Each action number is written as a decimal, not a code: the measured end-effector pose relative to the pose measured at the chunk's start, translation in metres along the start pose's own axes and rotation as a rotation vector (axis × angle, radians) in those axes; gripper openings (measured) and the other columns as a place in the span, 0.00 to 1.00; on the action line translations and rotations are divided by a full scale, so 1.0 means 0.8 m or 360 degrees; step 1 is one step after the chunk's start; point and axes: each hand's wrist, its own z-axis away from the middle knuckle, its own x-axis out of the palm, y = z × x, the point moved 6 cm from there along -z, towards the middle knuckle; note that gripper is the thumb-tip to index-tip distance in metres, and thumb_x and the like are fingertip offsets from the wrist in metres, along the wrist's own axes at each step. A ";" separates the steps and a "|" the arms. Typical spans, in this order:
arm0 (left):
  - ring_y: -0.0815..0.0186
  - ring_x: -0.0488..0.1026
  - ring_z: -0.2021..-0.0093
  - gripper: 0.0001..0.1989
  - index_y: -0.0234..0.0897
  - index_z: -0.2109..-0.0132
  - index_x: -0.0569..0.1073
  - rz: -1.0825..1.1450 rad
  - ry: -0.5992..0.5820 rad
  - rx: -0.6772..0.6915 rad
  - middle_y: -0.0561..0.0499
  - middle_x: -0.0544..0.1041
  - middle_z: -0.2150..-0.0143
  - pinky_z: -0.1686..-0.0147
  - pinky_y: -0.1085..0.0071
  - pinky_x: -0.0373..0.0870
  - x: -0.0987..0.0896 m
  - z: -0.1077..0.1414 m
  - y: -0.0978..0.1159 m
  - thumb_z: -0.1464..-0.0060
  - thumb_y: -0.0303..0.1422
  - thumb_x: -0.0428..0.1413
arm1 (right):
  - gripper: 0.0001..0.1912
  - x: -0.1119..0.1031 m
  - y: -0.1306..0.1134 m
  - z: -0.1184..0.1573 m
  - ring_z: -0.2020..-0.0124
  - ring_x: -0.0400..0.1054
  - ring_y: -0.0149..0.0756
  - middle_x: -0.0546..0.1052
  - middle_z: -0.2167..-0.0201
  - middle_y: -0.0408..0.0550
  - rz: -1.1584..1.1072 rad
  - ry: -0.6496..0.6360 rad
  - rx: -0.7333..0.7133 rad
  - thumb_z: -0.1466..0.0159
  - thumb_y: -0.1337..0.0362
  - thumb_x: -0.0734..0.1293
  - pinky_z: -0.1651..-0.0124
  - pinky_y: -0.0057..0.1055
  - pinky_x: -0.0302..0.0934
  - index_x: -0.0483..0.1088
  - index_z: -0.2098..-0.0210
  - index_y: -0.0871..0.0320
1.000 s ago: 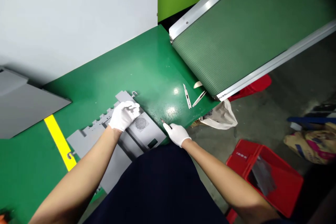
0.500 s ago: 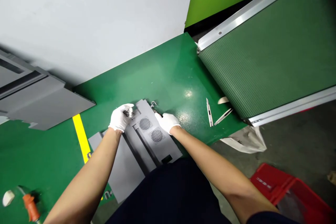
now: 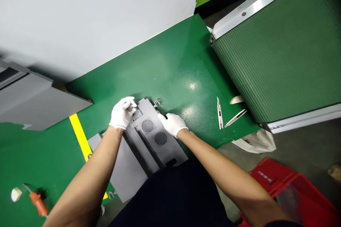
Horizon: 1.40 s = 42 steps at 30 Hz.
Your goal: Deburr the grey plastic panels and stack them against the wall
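Observation:
A grey plastic panel (image 3: pixel 170 149) with two round vent grilles lies on the green table, close against my body. My left hand (image 3: pixel 122 112), in a white glove, is over the panel's upper left corner. Its fingers are curled together around something small, dark and metallic that I cannot make out. At the panel's right edge, my white-gloved right hand (image 3: pixel 172 124) is closed, with a bit of red and black showing at its fingers; the rest of that thing is hidden. A small metal hook-shaped piece (image 3: pixel 157 103) sticks out just beyond the panel's edge.
Two utility knives (image 3: pixel 220 113) lie on the green table (image 3: pixel 160 64) at right, beside a ribbed green conveyor belt (image 3: pixel 282 56). Other grey panels (image 3: pixel 39 99) lean against the white wall at left. An orange-handled tool (image 3: pixel 38 204) lies lower left. A red bin (image 3: pixel 277 173) stands lower right.
The view has shifted slightly, so the conveyor and knives appear farther right. My left hand has moved a little up relative to the panel; my right hand stays at its edge.

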 end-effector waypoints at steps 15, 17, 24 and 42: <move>0.64 0.71 0.65 0.11 0.35 0.59 0.81 -0.1367 -0.0192 0.0545 0.48 0.80 0.64 0.63 0.68 0.69 0.071 -0.062 0.038 0.44 0.38 0.61 | 0.36 0.005 -0.017 -0.022 0.53 0.79 0.52 0.83 0.57 0.65 0.0172 0.0068 -0.0054 0.25 0.41 0.48 0.50 0.40 0.68 0.77 0.56 0.62; 0.62 0.71 0.60 0.16 0.36 0.62 0.82 -0.1907 -0.0684 0.0703 0.46 0.81 0.60 0.56 0.65 0.69 0.120 -0.063 0.028 0.41 0.45 0.60 | 0.35 0.005 -0.018 -0.021 0.54 0.80 0.52 0.83 0.58 0.65 0.0237 0.0111 -0.0072 0.24 0.42 0.49 0.51 0.40 0.69 0.76 0.56 0.63; 0.64 0.68 0.68 0.26 0.37 0.76 0.76 -0.2816 -0.1562 0.0756 0.47 0.75 0.69 0.67 0.67 0.58 0.168 -0.075 -0.046 0.38 0.51 0.55 | 0.33 0.000 -0.028 -0.017 0.54 0.80 0.50 0.83 0.57 0.64 0.0277 0.0069 -0.0084 0.23 0.46 0.49 0.52 0.40 0.69 0.76 0.55 0.63; 0.64 0.60 0.72 0.27 0.39 0.82 0.66 -0.1993 -0.1729 0.0886 0.52 0.65 0.80 0.63 0.64 0.58 0.176 -0.031 -0.012 0.38 0.46 0.60 | 0.30 0.005 -0.013 -0.012 0.49 0.77 0.49 0.80 0.50 0.63 0.0309 -0.0019 -0.0208 0.22 0.49 0.51 0.47 0.40 0.66 0.74 0.42 0.62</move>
